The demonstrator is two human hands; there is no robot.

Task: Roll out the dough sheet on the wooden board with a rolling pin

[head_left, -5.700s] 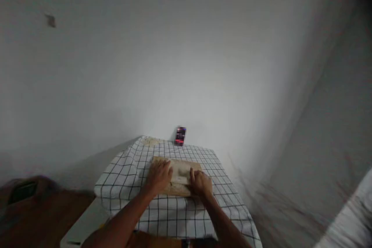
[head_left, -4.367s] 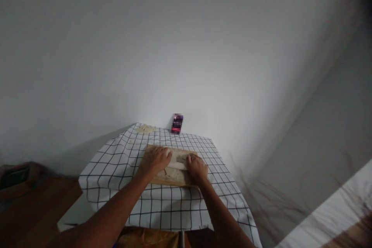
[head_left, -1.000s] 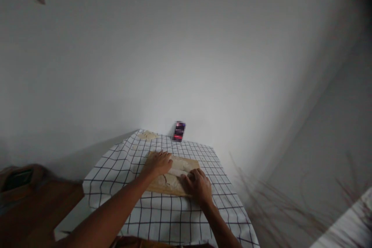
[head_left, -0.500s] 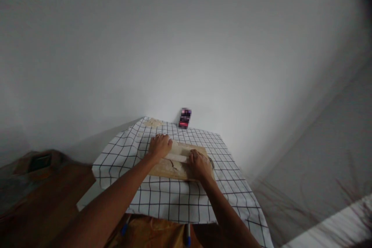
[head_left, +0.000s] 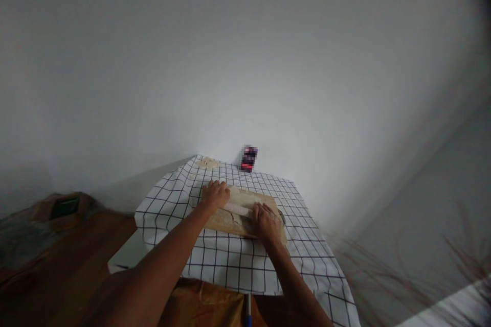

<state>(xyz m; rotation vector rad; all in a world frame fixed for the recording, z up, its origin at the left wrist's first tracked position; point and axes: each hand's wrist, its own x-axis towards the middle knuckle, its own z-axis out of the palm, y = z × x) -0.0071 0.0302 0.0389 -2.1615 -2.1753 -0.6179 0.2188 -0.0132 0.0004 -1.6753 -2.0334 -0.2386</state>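
A pale rolling pin (head_left: 238, 209) lies across a wooden board (head_left: 220, 224) on the table. My left hand (head_left: 215, 195) is closed over the pin's left end, and my right hand (head_left: 266, 219) rests curled over its right end. Beyond the pin, a pale flattened sheet of dough (head_left: 243, 197) is spread on the board; part of it is hidden by my hands. A dark crack or mark runs across the near part of the board.
White checked cloth (head_left: 230, 263) covers the table. Near its far left corner lies a patch of flour (head_left: 208, 163). A blurred dark and red object (head_left: 249, 159) stands against the wall. Left on the floor sits a cardboard box (head_left: 66, 210).
The whole view has shifted slightly to the right. My right hand's fingers reach a little flatter over the rolling pin; both hands stay at its ends.
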